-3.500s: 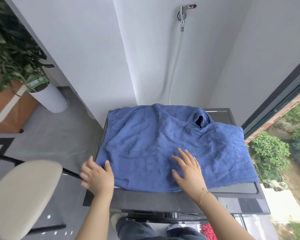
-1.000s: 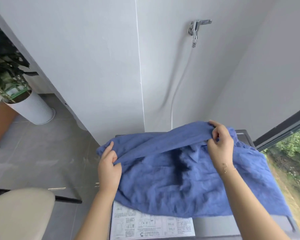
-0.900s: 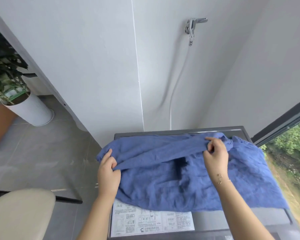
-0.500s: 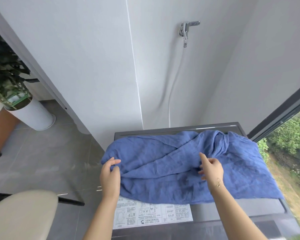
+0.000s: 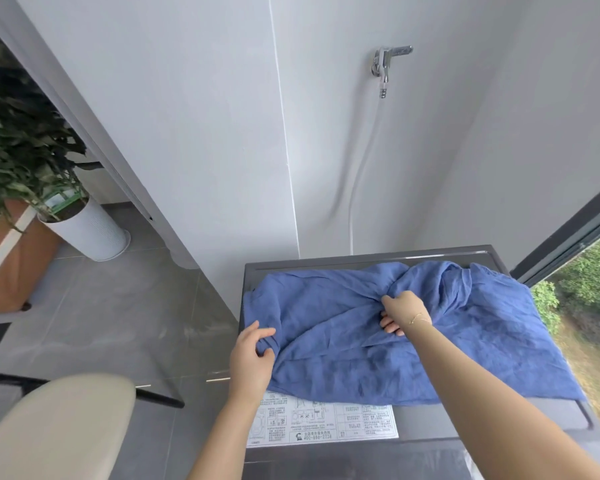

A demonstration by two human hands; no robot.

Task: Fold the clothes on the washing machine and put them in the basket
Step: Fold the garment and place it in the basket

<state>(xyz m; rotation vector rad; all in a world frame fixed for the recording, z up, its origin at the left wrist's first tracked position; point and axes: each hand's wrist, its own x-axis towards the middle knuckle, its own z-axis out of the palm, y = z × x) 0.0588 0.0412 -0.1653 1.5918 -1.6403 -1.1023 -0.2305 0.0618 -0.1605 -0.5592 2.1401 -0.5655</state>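
A crumpled blue garment (image 5: 395,334) of soft, creased woven cloth is lying spread across the flat dark-grey top of the washing machine (image 5: 326,263), partly covering a white printed instruction label (image 5: 326,424). The left hand (image 5: 252,358) is pinching a bunched fold at the garment's left edge between thumb and curled fingers. The right hand (image 5: 400,311) is gripping a gathered ridge near the garment's centre, fingers curled into the cloth.

The dark washing machine (image 5: 326,265) top bears a crumpled blue garment (image 5: 465,358) and a white instruction sticker (image 5: 343,426).
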